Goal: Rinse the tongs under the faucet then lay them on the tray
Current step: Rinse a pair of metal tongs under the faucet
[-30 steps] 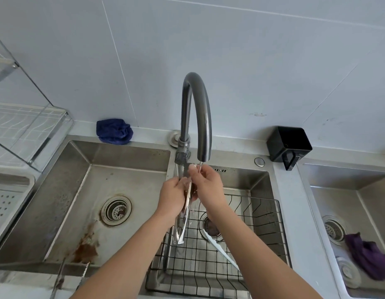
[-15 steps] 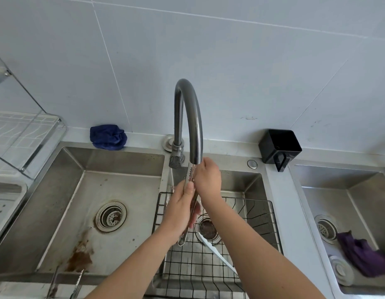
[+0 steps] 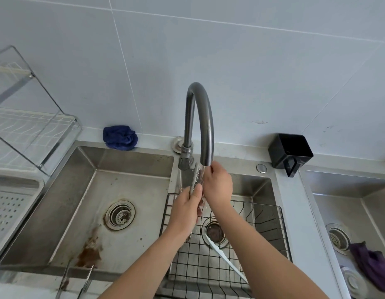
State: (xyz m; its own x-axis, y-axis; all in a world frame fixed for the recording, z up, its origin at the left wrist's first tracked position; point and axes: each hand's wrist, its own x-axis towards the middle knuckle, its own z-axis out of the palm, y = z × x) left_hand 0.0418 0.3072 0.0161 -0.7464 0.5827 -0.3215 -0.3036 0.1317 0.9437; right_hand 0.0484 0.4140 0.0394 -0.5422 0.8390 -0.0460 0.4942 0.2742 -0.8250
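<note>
Rinsing step: tongs (image 3: 196,175) under the faucet (image 3: 206,126).
My left hand (image 3: 185,212) curls its fingers round the tongs' lower half, and my right hand (image 3: 217,186) pinches their toothed upper end. Next, I reckon, I lift them clear and carry them left to the tray (image 3: 8,210), well apart.
</note>
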